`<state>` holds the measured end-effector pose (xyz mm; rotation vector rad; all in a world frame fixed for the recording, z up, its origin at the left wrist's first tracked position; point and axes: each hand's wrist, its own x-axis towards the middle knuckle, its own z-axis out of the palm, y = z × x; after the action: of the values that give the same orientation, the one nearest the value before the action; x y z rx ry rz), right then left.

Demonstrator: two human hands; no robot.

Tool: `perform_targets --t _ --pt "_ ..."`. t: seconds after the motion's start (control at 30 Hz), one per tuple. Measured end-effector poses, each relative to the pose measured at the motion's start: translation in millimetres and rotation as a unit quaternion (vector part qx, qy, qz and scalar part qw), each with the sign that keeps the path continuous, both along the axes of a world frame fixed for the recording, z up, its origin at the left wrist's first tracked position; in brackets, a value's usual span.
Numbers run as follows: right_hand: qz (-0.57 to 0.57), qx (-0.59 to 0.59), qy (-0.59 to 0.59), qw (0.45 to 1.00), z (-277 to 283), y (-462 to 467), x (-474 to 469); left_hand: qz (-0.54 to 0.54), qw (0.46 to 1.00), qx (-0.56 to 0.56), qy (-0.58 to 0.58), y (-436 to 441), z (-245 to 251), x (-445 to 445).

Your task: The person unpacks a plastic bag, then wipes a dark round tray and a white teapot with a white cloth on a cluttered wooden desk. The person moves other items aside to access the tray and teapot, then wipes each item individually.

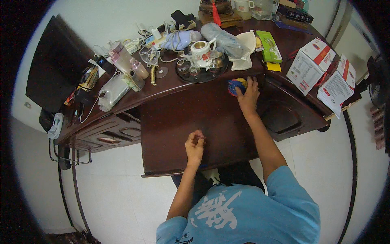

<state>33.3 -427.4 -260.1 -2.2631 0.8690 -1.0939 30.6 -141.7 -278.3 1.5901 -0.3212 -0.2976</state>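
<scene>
My right hand (pixel 249 95) reaches to the back right of the dark wooden pull-out board (pixel 170 128). Its thumb and fingers are at a small round blue, red and yellow object (pixel 234 86), beneath the edge of the desk top; whether they grip it is unclear. Over the middle of the board is my left hand (pixel 195 143), its fingers curled towards the thumb. Something small and pinkish may be between those fingertips, but it is too small to tell. Just behind the board, a white floral teapot (pixel 201 55) and small glass cups stand on a round dark tray (pixel 195 80).
Along the desk top lie a lilac hair dryer (pixel 182 39), a wine glass (pixel 150 55), pink bottles (pixel 120 56) and a plastic-wrapped box (pixel 115 90). At the right are red-and-white cartons (pixel 310 65) and a green packet (pixel 268 47). A dark screen (pixel 58 67) stands at the left.
</scene>
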Motion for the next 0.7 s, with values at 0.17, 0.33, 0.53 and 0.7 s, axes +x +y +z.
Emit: perform_targets --t 0.17,0.33,0.53,0.7 --pt "0.012 -0.11 0.094 0.989 4 -3 -11 -0.001 0.999 -0.021 0.032 8 0 -5" --pt "0.031 -0.132 0.146 0.98 20 -12 -4 -0.03 0.999 -0.018 0.003 11 -1 -12" --pt "0.08 -0.134 0.148 0.977 29 -18 -6 -0.048 0.999 -0.003 0.02 19 2 -20" --pt "0.179 -0.082 0.134 0.971 33 -1 -29 -0.047 0.999 -0.017 0.021 30 -1 -21"
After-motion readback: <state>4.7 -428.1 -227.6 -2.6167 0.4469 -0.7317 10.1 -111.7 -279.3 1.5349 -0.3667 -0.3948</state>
